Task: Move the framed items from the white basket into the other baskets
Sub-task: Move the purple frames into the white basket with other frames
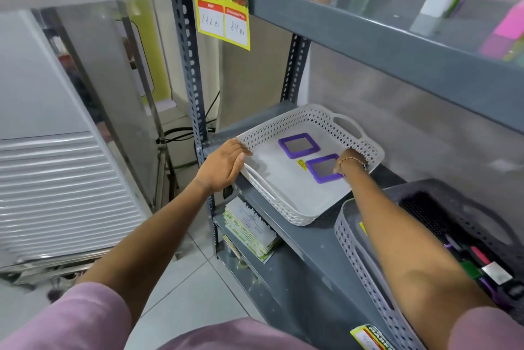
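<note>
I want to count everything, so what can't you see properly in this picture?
1. Head view: the right hand covers the near purple frame's right edge, so its grip is unclear.
2. The right forearm hides much of the grey basket.
3. The dark basket is cut off by the right edge.
4. The yellow sticker in the white basket is too small to read.

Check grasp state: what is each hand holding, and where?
Left hand grips the white basket by its left rim corner. Right hand is at the nearer purple frame's right edge; whether it grips cannot be told.
</note>
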